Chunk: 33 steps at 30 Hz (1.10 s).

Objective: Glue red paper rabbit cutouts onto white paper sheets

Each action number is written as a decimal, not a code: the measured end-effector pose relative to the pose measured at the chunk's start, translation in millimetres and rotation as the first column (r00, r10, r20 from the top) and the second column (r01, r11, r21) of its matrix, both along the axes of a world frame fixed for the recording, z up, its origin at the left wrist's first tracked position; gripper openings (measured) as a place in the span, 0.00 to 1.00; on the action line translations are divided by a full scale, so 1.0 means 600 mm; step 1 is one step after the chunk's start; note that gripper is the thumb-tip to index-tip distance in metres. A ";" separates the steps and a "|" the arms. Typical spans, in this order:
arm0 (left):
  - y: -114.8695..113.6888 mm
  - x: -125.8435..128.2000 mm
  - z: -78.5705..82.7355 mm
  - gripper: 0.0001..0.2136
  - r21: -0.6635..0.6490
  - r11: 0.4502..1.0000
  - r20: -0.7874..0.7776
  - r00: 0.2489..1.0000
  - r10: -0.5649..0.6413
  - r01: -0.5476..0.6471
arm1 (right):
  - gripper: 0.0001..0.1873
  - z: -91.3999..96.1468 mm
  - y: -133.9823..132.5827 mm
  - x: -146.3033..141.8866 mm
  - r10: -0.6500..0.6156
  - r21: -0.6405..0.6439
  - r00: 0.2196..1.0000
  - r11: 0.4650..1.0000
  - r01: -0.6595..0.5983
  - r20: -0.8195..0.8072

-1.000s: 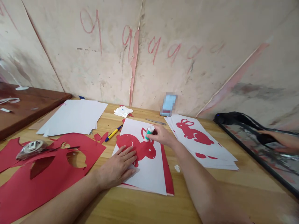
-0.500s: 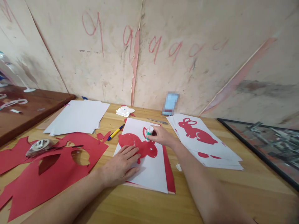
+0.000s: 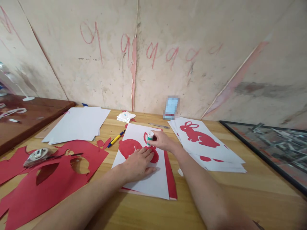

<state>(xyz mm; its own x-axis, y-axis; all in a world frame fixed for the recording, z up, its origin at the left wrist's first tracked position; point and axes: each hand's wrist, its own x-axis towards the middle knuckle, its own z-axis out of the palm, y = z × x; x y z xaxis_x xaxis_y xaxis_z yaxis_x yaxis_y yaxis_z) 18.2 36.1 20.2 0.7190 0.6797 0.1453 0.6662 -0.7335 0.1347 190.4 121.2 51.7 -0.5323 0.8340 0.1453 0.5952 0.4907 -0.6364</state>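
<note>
A red paper rabbit cutout point(image 3: 129, 147) lies on a white sheet point(image 3: 144, 187), which rests over red paper point(image 3: 170, 179). My left hand point(image 3: 139, 164) is spread flat across the rabbit's middle and head, covering part of it. My right hand point(image 3: 161, 140) grips a white and green glue stick point(image 3: 150, 139), held upright with its lower end at the rabbit's ears. The contact point under the stick is hard to make out.
Left are cut red paper point(image 3: 48, 188), a tape measure point(image 3: 39, 156) and white sheets point(image 3: 76, 124). A yellow-blue pen point(image 3: 116, 138), crumpled tissue point(image 3: 126, 116) and a phone point(image 3: 171, 108) are farther back. At right lie sheets with a finished-looking rabbit point(image 3: 200, 136) and a black-framed pane point(image 3: 268, 153).
My left hand has slid right along the rabbit, towards its head. The glue stick in my right hand remains near the ears. The whole view has shifted slightly.
</note>
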 end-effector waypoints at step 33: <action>0.011 0.013 -0.020 0.24 0.032 0.999 0.036 0.999 -0.013 0.011 | 0.12 -0.053 0.046 -0.027 -0.238 0.126 0.953 0.956 0.264 -0.186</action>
<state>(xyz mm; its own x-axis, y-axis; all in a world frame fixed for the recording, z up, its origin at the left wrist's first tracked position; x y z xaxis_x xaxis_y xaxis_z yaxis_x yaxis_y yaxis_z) 26.2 42.4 8.2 0.7209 0.6657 0.1927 0.6525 -0.7457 0.1350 173.9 148.6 19.6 -0.2660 0.8998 0.3459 0.6024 0.4353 -0.6690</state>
